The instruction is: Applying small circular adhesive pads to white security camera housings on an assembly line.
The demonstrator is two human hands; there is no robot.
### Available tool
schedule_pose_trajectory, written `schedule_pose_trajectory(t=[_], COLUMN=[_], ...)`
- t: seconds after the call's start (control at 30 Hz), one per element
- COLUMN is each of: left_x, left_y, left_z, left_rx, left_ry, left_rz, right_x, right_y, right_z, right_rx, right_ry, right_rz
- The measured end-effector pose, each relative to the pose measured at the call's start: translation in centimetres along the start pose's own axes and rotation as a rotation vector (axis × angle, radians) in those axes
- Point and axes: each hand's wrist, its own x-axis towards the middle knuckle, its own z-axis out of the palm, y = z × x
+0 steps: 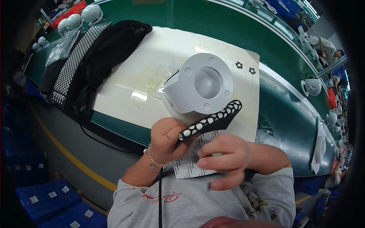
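Observation:
My left hand (169,137) is closed on the left end of a curled adhesive sheet (211,122). Its face is black with white rounded openings, and the printed white backing (195,167) hangs below. Beside it, my right hand (226,159) is a little blurred. A small black piece (196,158) shows between two of its fingertips; its shape is too small to tell. Another dark spot shows at a lower fingertip. Just beyond the sheet stands a white round plastic housing (182,89) with a hollow ring. Two black flower-shaped pads (245,67) lie right of it on the white board (125,95).
Clear bubble wrap (171,110) lies against the housing. A black bag (118,45) and white-dotted strip (78,62) cover the bench's left. White fan-like units (91,14) stand at the far left. A white device (311,87) sits at right, near a co-worker (325,45). Blue crates (45,197) stand lower left.

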Motion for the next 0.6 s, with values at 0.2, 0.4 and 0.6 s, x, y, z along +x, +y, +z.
schedule_pose_trajectory(t=[0.2,0.4,0.6], left_x=[0.1,0.3,-0.1], left_y=[0.0,0.1,-0.4], left_z=[0.7,0.1,0.1], left_rx=[0.061,0.082,0.072], left_ry=[0.070,-0.039,-0.030], left_rz=[0.110,0.133,0.169], right_x=[1.1,3.1,3.4], right_y=[2.4,6.0,5.7], right_z=[-4.4,-5.5,-5.8], right_rx=[-0.129,0.033,-0.009], right_ry=[0.335,0.410,0.287], right_rz=[0.280,0.558,0.689])
